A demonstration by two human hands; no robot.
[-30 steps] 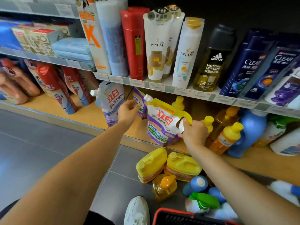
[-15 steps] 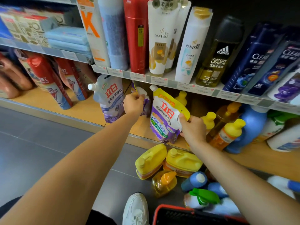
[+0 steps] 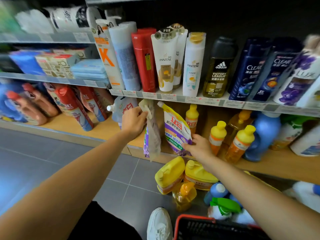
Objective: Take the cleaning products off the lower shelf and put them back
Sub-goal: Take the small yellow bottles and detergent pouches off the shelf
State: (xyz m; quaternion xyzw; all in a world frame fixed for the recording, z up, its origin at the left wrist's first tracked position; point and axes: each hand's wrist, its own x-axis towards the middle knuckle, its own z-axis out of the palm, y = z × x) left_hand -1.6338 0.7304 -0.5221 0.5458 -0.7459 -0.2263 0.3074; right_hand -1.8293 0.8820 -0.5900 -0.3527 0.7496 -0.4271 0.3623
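My left hand (image 3: 134, 121) grips the top of a purple refill pouch (image 3: 152, 139), which hangs edge-on in front of the lower wooden shelf (image 3: 277, 163). My right hand (image 3: 199, 147) holds the lower right corner of a yellow-and-purple detergent pouch (image 3: 175, 129) standing at the shelf's front edge. A white spouted pouch (image 3: 121, 108) stands behind my left hand. Several yellow-capped orange bottles (image 3: 239, 142) and a blue bottle (image 3: 265, 135) stand to the right on the same shelf.
Two yellow jugs (image 3: 169, 175), an orange pump bottle (image 3: 185, 194) and blue and green spray bottles (image 3: 223, 203) lie on the grey floor below. A red basket (image 3: 194, 222) and my white shoe (image 3: 159, 224) are nearest me. Shampoo bottles (image 3: 166, 66) fill the shelf above.
My left hand has lifted the purple pouch out from the shelf toward me. My right hand slid down from the yellow pouch's side to its lower corner. The camera view tilted upward.
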